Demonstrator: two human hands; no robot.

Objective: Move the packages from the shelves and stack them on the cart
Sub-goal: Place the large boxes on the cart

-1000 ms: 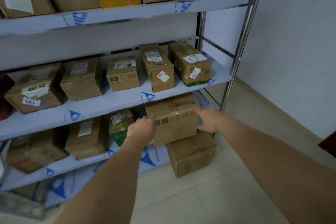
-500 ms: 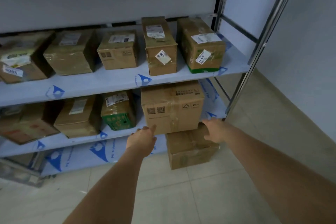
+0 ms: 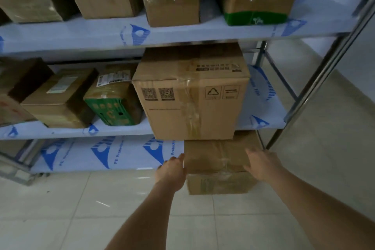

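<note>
Down at the bottom shelf (image 3: 113,154), both hands have dropped from the big box (image 3: 192,95) to the low box (image 3: 217,160) beneath it. Left hand (image 3: 172,170) and right hand (image 3: 261,163) flank its sides, fingers relaxed, apart, not yet gripping. That big box overhangs it, hindering a straight lift; steel posts (image 3: 316,79) crowd the right.

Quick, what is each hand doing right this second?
Left hand: open, fingers against the left side of the bottom box, holding nothing yet.
Right hand: open, resting on that box's right top edge.
</note>
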